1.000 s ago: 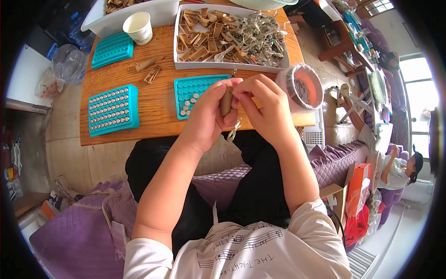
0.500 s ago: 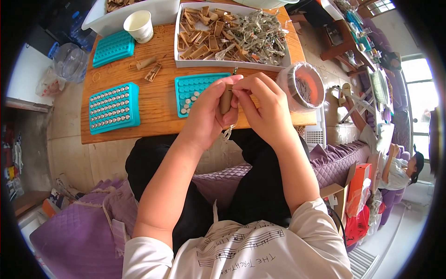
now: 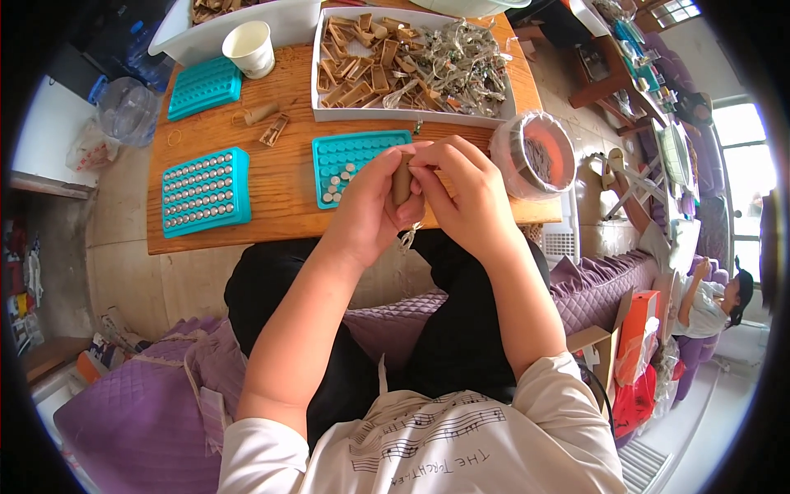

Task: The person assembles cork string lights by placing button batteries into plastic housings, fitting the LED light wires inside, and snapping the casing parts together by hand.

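Over the table's front edge, my left hand (image 3: 368,207) is closed around a small brown cardboard-like holder (image 3: 402,182). A bundle of thin pale wires (image 3: 408,238) dangles below that hand. My right hand (image 3: 467,183) pinches at the holder's upper end; its fingertips are partly hidden, so any tiny part between them cannot be made out. A small dark part (image 3: 418,127) shows just above the fingers. Behind my left hand lies a teal tray (image 3: 362,142) of round pockets with several loose silver button cells (image 3: 336,188).
At left stands a teal tray (image 3: 241,210) filled with rows of silver cells. Farther back are another teal tray (image 3: 204,86), a paper cup (image 3: 248,49) and loose brown holders (image 3: 274,130). A white box (image 3: 316,82) holds brown holders and wires. A plastic-lined bucket (image 3: 514,165) stands right.
My fingers have shifted slightly around the holder, with the right hand moving a little to the left. The rest of the table looks the same apart from a small view shift.
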`<action>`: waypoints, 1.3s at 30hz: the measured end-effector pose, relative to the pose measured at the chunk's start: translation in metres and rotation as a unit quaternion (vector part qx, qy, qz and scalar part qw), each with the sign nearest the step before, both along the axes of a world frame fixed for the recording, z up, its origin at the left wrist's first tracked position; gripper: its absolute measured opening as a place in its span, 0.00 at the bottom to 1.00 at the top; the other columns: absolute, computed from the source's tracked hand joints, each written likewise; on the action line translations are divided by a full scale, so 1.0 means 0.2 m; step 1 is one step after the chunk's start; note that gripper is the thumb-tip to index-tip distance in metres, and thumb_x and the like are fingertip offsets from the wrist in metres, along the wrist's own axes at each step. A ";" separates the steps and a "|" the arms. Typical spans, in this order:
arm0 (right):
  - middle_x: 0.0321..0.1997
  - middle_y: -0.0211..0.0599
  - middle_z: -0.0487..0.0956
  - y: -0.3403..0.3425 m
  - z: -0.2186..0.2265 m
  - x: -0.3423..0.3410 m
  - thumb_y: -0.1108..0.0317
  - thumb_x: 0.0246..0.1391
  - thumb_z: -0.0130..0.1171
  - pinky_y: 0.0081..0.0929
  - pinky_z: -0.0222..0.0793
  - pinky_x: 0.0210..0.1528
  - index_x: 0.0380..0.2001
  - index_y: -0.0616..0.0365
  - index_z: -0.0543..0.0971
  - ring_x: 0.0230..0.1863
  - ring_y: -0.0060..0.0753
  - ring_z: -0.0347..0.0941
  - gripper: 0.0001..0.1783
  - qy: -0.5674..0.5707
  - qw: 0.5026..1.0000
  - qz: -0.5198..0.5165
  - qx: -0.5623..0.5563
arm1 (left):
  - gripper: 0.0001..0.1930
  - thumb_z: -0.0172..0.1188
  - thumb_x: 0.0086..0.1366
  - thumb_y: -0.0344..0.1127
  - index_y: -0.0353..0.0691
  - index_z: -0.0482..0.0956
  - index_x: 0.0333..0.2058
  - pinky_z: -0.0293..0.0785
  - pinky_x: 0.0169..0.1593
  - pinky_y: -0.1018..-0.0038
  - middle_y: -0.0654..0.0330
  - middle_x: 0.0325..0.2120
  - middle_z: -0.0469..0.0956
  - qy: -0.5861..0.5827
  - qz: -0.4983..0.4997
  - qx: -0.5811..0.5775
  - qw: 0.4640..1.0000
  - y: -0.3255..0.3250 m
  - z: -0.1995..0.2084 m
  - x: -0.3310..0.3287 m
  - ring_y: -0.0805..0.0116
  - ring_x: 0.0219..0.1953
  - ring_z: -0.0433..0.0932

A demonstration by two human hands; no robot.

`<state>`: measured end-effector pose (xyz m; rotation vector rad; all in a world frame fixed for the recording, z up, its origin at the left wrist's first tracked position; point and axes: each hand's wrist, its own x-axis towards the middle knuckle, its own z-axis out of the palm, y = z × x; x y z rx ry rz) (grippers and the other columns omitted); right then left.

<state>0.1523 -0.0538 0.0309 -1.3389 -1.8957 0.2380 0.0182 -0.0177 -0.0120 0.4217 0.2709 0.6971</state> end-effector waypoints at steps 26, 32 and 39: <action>0.36 0.40 0.73 -0.05 0.05 0.06 0.79 0.45 0.57 0.26 0.69 0.33 0.38 0.60 0.73 0.33 0.36 0.71 0.14 0.120 0.984 0.060 -0.118 | 0.24 0.38 0.69 0.50 0.39 0.68 0.52 0.57 0.27 0.81 0.68 0.23 0.65 0.145 -0.010 0.069 0.987 -0.01 0.06 -0.05 0.78 0.22 0.60; 0.48 0.43 0.74 -0.11 0.06 0.09 0.80 0.44 0.59 0.27 0.72 0.41 0.43 0.62 0.76 0.43 0.37 0.75 0.18 0.170 0.954 0.142 -0.201 | 0.42 0.26 0.64 0.68 0.40 0.41 0.65 0.55 0.26 0.81 0.68 0.22 0.64 0.207 -0.073 0.153 0.964 -0.04 0.05 -0.05 0.77 0.22 0.60; 0.44 0.42 0.75 -0.14 0.08 0.16 0.81 0.47 0.56 0.25 0.72 0.37 0.42 0.64 0.75 0.36 0.36 0.75 0.15 0.144 0.965 0.164 -0.142 | 0.53 0.30 0.54 0.77 0.44 0.25 0.64 0.55 0.22 0.81 0.62 0.23 0.69 0.191 -0.072 0.260 0.944 -0.06 0.11 -0.01 0.76 0.20 0.62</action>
